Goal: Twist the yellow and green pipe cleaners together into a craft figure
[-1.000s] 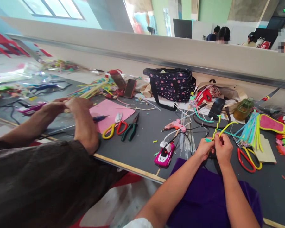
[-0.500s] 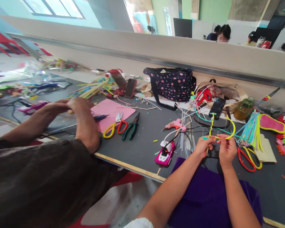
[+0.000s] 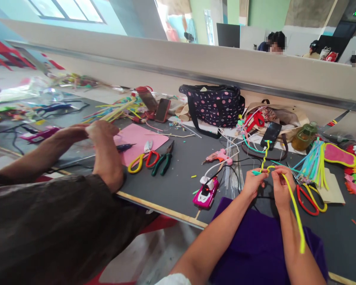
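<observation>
My left hand (image 3: 253,183) pinches the base of a twisted yellow and teal pipe-cleaner stem (image 3: 265,153) that stands up from my fingers. My right hand (image 3: 280,186) grips the loose yellow pipe cleaner (image 3: 295,213), whose free end hangs down over my right forearm. Both hands are close together above the dark table (image 3: 178,174), over purple cloth (image 3: 255,245) on my lap.
A co-worker's hands (image 3: 89,132) work at the left. Pink mat (image 3: 138,142), scissors (image 3: 141,160), pliers (image 3: 164,160), pink glue gun (image 3: 219,156), pink toy car (image 3: 205,192), spotted bag (image 3: 213,105), red-yellow scissors (image 3: 310,198) and a pipe-cleaner bundle (image 3: 313,162) lie on the table.
The yellow pipe cleaner's free end swung from arching up and right of my hands to hanging down over my right forearm. My hands stayed nearly in place.
</observation>
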Available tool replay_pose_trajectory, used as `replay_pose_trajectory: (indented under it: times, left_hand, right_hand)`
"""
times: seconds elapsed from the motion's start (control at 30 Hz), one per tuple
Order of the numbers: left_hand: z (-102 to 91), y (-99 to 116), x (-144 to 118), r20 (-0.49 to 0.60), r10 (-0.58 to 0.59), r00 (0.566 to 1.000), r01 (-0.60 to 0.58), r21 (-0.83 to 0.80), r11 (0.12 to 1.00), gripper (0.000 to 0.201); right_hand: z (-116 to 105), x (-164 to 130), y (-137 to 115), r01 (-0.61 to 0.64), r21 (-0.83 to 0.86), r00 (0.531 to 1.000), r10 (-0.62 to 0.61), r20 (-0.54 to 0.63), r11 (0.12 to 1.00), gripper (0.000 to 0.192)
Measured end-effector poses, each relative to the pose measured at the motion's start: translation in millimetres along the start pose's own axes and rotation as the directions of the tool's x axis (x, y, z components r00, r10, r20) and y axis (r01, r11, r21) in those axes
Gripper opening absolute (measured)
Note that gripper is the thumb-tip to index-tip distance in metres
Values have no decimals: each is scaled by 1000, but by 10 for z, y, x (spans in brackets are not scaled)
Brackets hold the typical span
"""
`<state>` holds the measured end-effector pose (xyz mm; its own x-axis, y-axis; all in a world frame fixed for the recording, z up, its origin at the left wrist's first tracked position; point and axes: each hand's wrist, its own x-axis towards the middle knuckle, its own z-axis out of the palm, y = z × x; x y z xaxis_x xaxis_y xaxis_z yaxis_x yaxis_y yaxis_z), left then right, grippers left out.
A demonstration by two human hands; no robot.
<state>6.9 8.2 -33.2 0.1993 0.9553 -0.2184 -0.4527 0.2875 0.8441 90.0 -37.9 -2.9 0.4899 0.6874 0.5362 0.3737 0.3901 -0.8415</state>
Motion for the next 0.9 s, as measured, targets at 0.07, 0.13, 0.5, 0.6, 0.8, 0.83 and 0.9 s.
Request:
replay_pose_trajectory:
  times: [0.07, 0.13, 0.5, 0.6, 0.8, 0.83, 0.9]
  left_hand:
    - [14, -6, -15, 10, 34, 999, -34, 45, 998, 23]
    - [26, -9, -30, 22, 53, 998, -54, 76, 996, 22]
    - [31, -5, -33, 33, 38, 999, -40, 76, 996, 23]
    - [21, 7, -25, 30, 21, 999, -22, 45, 999, 24]
    - [11, 33, -15, 49, -38, 998, 41, -79, 996, 27]
    - [9, 39, -13, 57, -48, 997, 54, -99, 994, 28]
    - [5, 53, -10, 71, -72, 995, 81, -130, 988, 28]
  right_hand:
    - [-5, 30, 6, -21, -10, 1000, 21, 12, 1000, 16]
    - [-8, 45, 26, -61, 22, 998, 61, 0, 998, 15]
    - [-1, 73, 268, -252, 67, 965, 246, 88, 965, 24]
    - [5, 70, 276, -235, -8, 968, 235, 91, 972, 24]
    - [27, 56, 247, -262, -19, 963, 263, 59, 965, 27]
    - [29, 54, 244, -264, -21, 963, 265, 56, 964, 27]
    - [30, 52, 246, -264, -25, 963, 265, 47, 964, 28]
